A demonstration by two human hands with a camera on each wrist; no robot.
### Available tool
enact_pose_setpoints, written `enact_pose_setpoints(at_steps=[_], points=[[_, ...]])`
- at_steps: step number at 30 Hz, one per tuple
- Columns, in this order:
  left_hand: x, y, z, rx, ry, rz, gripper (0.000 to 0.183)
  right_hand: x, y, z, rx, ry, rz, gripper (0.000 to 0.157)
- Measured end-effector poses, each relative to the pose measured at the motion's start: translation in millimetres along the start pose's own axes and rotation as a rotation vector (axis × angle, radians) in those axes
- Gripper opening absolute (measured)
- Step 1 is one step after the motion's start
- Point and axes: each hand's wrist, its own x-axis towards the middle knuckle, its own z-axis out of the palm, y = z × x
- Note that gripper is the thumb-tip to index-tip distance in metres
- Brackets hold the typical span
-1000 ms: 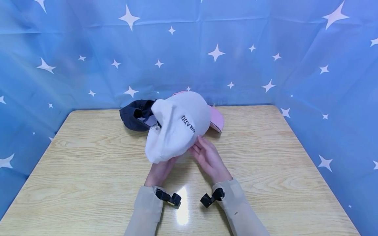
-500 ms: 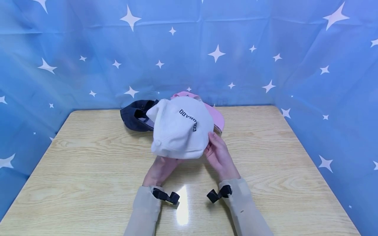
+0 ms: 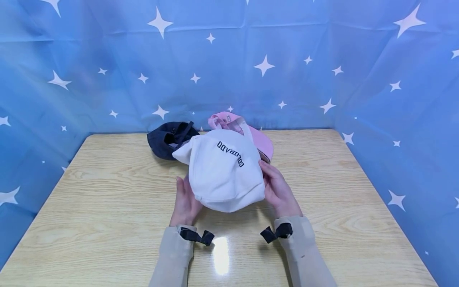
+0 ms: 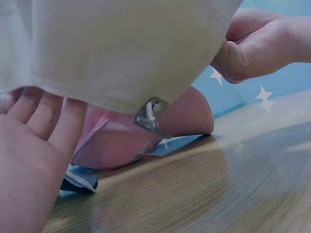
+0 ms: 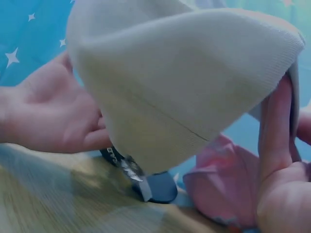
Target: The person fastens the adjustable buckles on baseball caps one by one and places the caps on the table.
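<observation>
A white baseball cap (image 3: 224,179) with dark "COLORADO" lettering is held above the table in the head view, crown toward me. My right hand (image 3: 281,195) pinches its right edge; in the right wrist view a finger (image 5: 277,131) reaches inside the rim. My left hand (image 3: 185,203) supports the cap from the left, thumb raised away. Its fingers (image 4: 51,114) lie straight against the lower edge in the left wrist view. A metal strap buckle (image 4: 151,114) hangs below the cap. Part of the left fingers is hidden behind the fabric.
Behind the white cap, a navy cap (image 3: 161,143) lies at left and a pink cap (image 3: 264,145) at right, both partly covered from view. They rest near the back edge of the wooden table (image 3: 89,207). A blue star-patterned cloth (image 3: 229,79) encloses the table's back and sides.
The white cap has come toward me and turned, so the full lettering shows. My left hand has shifted slightly left with its thumb uncovered; the right hand has moved right along the edge.
</observation>
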Motion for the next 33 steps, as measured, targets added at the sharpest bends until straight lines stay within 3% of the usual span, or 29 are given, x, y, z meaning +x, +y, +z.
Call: enact_pose_setpoints(at_steps=[5, 9, 13, 19, 25, 29, 33], points=[[0.5, 3.3, 2.1, -0.038, 0.173, -0.037, 0.075, -2, -2, 3.4, -0.039, -0.043, 0.069, 0.029], [2.5, 3.8, 0.4, -0.126, 0.218, -0.079, 0.061, -6, -3, 8.0, -0.038, 0.011, 0.111, 0.023], [2.5, 2.3, -2.3, -0.156, 0.209, -0.087, 0.039, -10, -4, 13.6, -0.058, 0.076, 0.142, 0.016], [4.9, -1.7, -4.2, -0.061, 0.141, -0.015, 0.029, -12, -9, 11.8, -0.13, 0.209, 0.174, 0.037], [6.1, -3.8, -4.2, -0.016, 0.085, -0.031, 0.043, -11, -16, -8.0, 0.014, 0.273, 0.17, 0.028], [4.7, -5.0, -2.3, 0.057, 0.041, -0.057, 0.045, -8, -17, -16.3, 0.144, 0.261, 0.185, 0.032], [2.9, -7.1, 1.0, 0.181, 0.036, -0.103, 0.05, -5, -13, -24.2, 0.206, 0.235, 0.199, 0.032]])
